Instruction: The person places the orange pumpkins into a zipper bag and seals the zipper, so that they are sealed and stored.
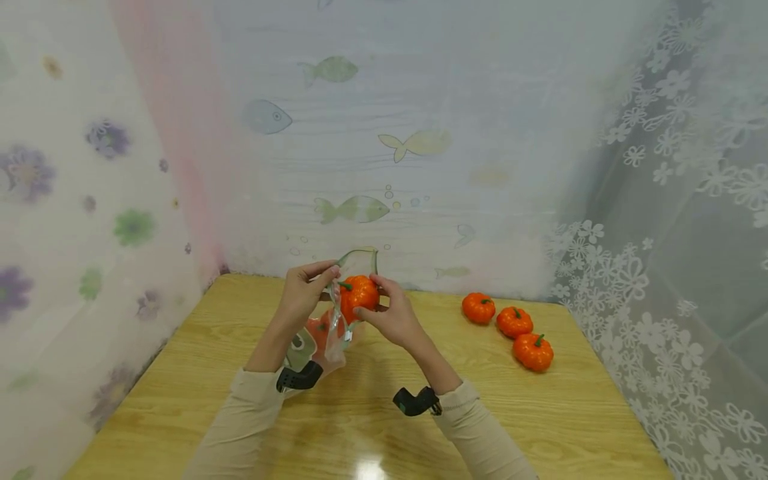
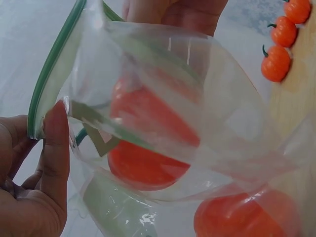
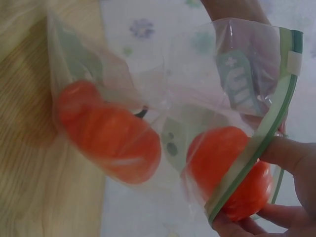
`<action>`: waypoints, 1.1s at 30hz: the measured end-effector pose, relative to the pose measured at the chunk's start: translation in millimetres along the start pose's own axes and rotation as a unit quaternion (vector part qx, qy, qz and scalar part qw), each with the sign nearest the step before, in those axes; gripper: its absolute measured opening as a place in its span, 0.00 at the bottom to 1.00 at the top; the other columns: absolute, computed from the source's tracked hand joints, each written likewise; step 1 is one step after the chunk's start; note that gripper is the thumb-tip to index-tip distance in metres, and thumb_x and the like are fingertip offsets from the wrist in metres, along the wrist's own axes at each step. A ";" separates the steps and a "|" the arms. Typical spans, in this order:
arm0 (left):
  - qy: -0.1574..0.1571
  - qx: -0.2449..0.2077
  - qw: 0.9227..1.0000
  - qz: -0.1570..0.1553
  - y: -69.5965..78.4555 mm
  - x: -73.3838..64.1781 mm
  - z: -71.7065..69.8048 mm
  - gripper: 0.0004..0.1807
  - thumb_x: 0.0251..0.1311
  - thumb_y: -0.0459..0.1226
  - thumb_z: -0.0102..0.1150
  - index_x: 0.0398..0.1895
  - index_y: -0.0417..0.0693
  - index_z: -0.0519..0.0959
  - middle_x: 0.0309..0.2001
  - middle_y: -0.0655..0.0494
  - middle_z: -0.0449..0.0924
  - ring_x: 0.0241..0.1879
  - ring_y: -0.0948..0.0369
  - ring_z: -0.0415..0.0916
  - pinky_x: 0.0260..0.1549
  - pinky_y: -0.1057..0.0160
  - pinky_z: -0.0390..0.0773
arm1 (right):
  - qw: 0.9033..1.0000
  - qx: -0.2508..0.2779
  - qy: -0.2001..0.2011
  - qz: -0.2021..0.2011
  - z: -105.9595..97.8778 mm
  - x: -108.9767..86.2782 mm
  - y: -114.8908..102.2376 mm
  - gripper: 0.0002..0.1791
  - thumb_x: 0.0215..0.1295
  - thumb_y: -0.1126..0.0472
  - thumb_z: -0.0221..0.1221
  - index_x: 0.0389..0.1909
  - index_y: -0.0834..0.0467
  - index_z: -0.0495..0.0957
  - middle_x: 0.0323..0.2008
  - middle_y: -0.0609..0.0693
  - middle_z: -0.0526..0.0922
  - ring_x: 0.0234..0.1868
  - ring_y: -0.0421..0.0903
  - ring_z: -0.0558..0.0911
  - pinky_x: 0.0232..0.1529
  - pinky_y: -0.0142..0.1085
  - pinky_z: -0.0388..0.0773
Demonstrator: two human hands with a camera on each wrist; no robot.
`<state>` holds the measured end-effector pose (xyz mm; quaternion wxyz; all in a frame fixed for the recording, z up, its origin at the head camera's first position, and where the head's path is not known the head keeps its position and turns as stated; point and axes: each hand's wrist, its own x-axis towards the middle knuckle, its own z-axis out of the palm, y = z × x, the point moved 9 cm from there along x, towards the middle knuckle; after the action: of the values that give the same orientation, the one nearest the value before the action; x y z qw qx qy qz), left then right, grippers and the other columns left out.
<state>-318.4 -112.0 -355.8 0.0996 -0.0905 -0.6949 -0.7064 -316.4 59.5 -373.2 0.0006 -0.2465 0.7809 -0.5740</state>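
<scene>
My left hand (image 1: 300,300) pinches the green-edged mouth of a clear zip bag (image 2: 237,118) between thumb and fingers. In my right hand (image 1: 393,312) is a small orange toy pumpkin (image 1: 360,297) with a green stem, gripped by thumb and fingertips. That pumpkin is at the bag's mouth, and in the right wrist view the green zip strip (image 3: 256,143) crosses in front of it. Lower in the bag lie more orange pumpkins (image 3: 123,143), seen through the printed plastic. A white slider (image 3: 295,63) sits at one end of the strip.
Three more toy pumpkins, a rear one (image 1: 478,309), a middle one (image 1: 515,323) and a front one (image 1: 533,352), stand in a slanting row on the right of the wooden table (image 1: 420,373). Patterned curtains (image 1: 480,220) enclose its back and sides.
</scene>
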 end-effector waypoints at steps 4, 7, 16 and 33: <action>-0.001 0.000 1.000 0.001 1.9 0.3 1.6 0.20 0.75 0.36 0.55 0.62 0.30 0.78 0.40 0.59 0.83 0.31 0.68 0.80 0.31 0.69 0.85 | 1.000 -0.006 0.013 -0.005 -1.9 0.4 -1.4 0.40 0.63 0.67 0.69 0.74 0.67 0.63 0.69 0.64 0.66 0.65 0.60 0.72 0.61 0.51 0.80; -0.001 -0.005 1.000 0.003 3.1 0.5 2.8 0.19 0.75 0.35 0.55 0.62 0.30 0.78 0.40 0.59 0.83 0.30 0.68 0.81 0.31 0.69 0.86 | 1.000 -0.015 0.021 -0.005 -2.7 0.4 -2.5 0.39 0.62 0.68 0.70 0.73 0.66 0.65 0.68 0.64 0.67 0.63 0.60 0.73 0.59 0.51 0.81; -0.007 -0.005 1.000 0.001 2.5 1.9 7.5 0.20 0.76 0.35 0.54 0.62 0.30 0.77 0.38 0.61 0.82 0.32 0.68 0.81 0.32 0.69 0.86 | 0.998 -0.032 0.050 0.014 -7.4 1.9 -2.3 0.38 0.58 0.67 0.72 0.69 0.67 0.69 0.65 0.64 0.70 0.61 0.59 0.75 0.56 0.48 0.84; 0.004 -0.014 1.000 0.012 7.0 -0.2 4.1 0.19 0.75 0.34 0.55 0.61 0.28 0.78 0.39 0.53 0.85 0.26 0.68 0.81 0.28 0.70 0.85 | 0.987 0.074 0.128 -0.064 -26.0 -5.7 -4.7 0.29 0.64 0.66 0.69 0.65 0.64 0.74 0.64 0.60 0.75 0.61 0.59 0.75 0.60 0.52 0.80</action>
<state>-316.4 -108.0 -349.0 0.1094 -0.0977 -0.6831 -0.7155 -317.0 84.0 -361.7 -0.1179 -0.2193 0.7125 -0.6560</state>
